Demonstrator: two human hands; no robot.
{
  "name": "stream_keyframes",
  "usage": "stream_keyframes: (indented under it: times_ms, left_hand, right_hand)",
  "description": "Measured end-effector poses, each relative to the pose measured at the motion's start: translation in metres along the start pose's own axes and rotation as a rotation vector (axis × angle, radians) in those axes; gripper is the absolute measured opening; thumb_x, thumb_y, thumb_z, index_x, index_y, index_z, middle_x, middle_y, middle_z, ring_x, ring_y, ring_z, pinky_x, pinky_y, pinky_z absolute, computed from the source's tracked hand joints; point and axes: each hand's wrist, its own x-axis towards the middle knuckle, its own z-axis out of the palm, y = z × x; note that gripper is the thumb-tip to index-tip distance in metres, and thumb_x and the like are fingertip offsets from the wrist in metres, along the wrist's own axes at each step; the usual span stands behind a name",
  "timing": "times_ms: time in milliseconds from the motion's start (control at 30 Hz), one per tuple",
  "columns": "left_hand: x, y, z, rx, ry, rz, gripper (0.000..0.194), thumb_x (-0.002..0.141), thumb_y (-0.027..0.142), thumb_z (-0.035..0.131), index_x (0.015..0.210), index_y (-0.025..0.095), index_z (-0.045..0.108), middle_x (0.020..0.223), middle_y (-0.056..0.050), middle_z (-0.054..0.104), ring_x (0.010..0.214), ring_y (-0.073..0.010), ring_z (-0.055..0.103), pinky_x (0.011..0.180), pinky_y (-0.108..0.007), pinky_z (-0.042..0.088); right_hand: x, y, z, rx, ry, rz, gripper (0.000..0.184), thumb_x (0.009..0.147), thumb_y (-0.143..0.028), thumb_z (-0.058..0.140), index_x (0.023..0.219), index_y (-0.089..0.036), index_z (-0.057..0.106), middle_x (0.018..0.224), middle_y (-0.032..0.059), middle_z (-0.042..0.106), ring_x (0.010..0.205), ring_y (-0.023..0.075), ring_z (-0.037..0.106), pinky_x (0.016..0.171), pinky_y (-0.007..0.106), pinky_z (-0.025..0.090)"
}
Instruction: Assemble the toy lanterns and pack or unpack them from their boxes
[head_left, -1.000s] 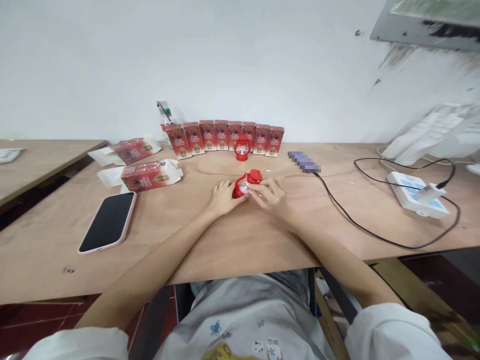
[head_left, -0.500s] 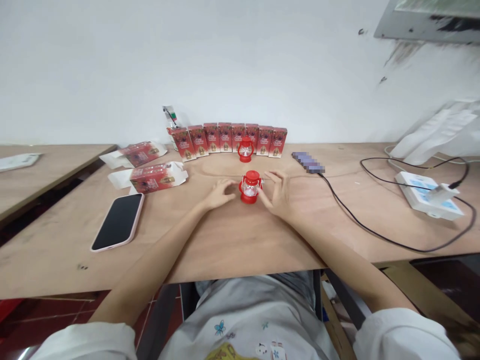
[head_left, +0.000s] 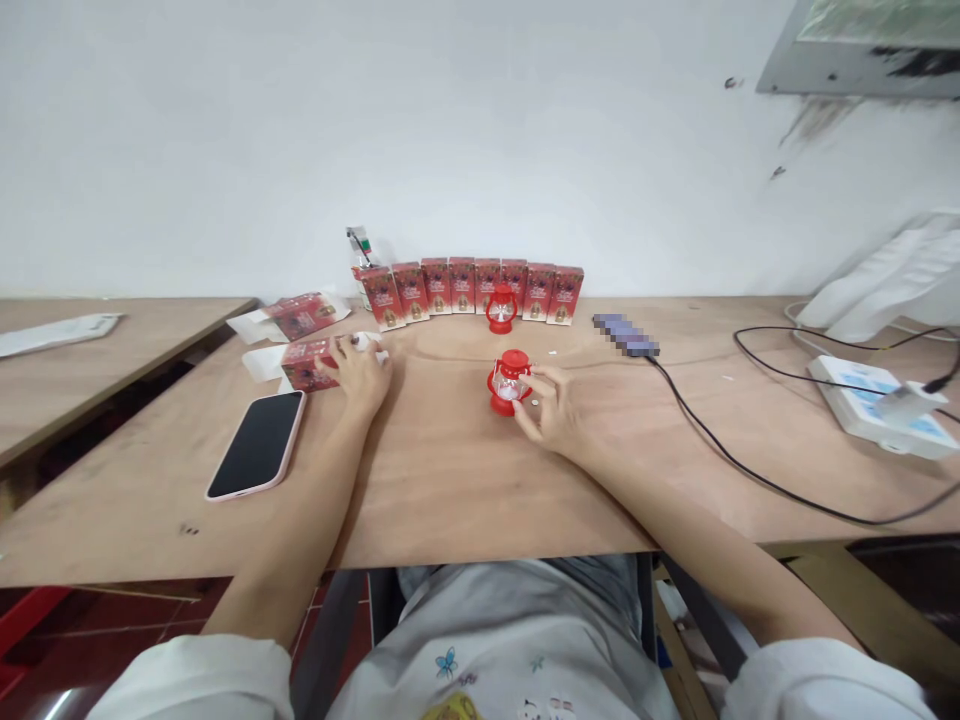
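Observation:
A small red toy lantern (head_left: 514, 359) with a clear middle stands upright on the table. My right hand (head_left: 553, 415) is at its right side, thumb and fingertips pinching its edge. My left hand (head_left: 364, 375) reaches over an open red carton (head_left: 304, 368) lying on its side at the left, its fingers closed on the carton's right end. That end is partly hidden by the hand; white flaps stick out at the carton's left. A second red lantern (head_left: 501, 325) stands behind the first, before the row of boxes.
Several upright red boxes (head_left: 461, 288) line the back. Another opened carton (head_left: 304, 318) lies behind the held one. A pink-cased phone (head_left: 256, 445) is at the left. A pixelated slab (head_left: 628, 336) trails a black cable (head_left: 720, 448) toward a white power strip (head_left: 877, 400).
My left hand has moved left from beside the front lantern onto the opened carton. My right hand stays at the lantern, its fingers drawn closer in. The view has shifted slightly.

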Motion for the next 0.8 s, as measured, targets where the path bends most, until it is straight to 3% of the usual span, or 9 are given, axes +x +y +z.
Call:
stream_keyframes:
  times_ms: [133, 267, 433, 567, 700, 800]
  left_hand:
    - [0.0, 0.007, 0.001, -0.087, 0.094, 0.141, 0.017, 0.083, 0.029, 0.055, 0.089, 0.02, 0.067, 0.13, -0.015, 0.05, 0.128, -0.0372, 0.033, 0.1, -0.062, 0.018]
    - [-0.002, 0.016, 0.006, -0.185, 0.14, 0.4, 0.018, 0.085, 0.036, 0.057, 0.083, 0.021, 0.066, 0.12, -0.012, 0.059, 0.119, -0.034, 0.041, 0.096, -0.055, 0.021]
    - [-0.015, 0.034, 0.012, -0.171, 0.214, 0.72, 0.023, 0.087, 0.04, 0.055, 0.075, 0.022, 0.064, 0.096, -0.008, 0.067, 0.106, -0.0284, 0.05, 0.094, -0.048, 0.02]
    - [-0.024, 0.045, 0.007, -0.17, 0.265, 0.815, 0.023, 0.087, 0.042, 0.055, 0.075, 0.024, 0.064, 0.084, -0.007, 0.065, 0.096, -0.0254, 0.053, 0.089, -0.043, 0.025]
    - [-0.026, 0.051, -0.003, -0.228, 0.238, 0.811, 0.021, 0.089, 0.037, 0.052, 0.078, 0.023, 0.063, 0.092, -0.007, 0.066, 0.103, -0.0252, 0.052, 0.091, -0.043, 0.025]
    - [-0.026, 0.056, -0.009, -0.223, 0.182, 0.8, 0.022, 0.092, 0.033, 0.047, 0.079, 0.022, 0.061, 0.095, -0.007, 0.067, 0.107, -0.0252, 0.052, 0.094, -0.044, 0.024]
  right_hand:
    - [-0.001, -0.001, 0.001, 0.015, 0.018, -0.031, 0.053, 0.081, -0.02, 0.055, 0.131, -0.024, 0.036, 0.113, 0.0118, 0.049, 0.106, 0.026, 0.05, 0.087, 0.043, 0.046]
    - [0.001, -0.004, -0.001, -0.011, 0.019, -0.072, 0.05, 0.08, -0.018, 0.056, 0.128, -0.022, 0.039, 0.11, 0.0122, 0.051, 0.102, 0.0255, 0.052, 0.083, 0.041, 0.046]
    - [0.002, -0.01, 0.002, 0.125, -0.19, -0.219, 0.033, 0.084, -0.016, 0.048, 0.118, -0.017, 0.048, 0.098, 0.0105, 0.059, 0.09, 0.0208, 0.056, 0.075, 0.034, 0.048]
    - [0.001, -0.019, 0.006, 0.21, -0.357, -0.317, 0.025, 0.087, -0.014, 0.041, 0.109, -0.018, 0.054, 0.095, 0.008, 0.06, 0.081, 0.0153, 0.057, 0.071, 0.028, 0.047]
    - [-0.001, -0.021, 0.006, 0.192, -0.26, -0.303, 0.027, 0.086, -0.015, 0.045, 0.111, -0.02, 0.052, 0.097, 0.0079, 0.06, 0.086, 0.0171, 0.058, 0.074, 0.031, 0.048]
    - [-0.002, -0.014, 0.004, 0.19, -0.052, -0.086, 0.037, 0.084, -0.019, 0.051, 0.121, -0.024, 0.045, 0.109, 0.0102, 0.055, 0.099, 0.0218, 0.056, 0.082, 0.039, 0.048]
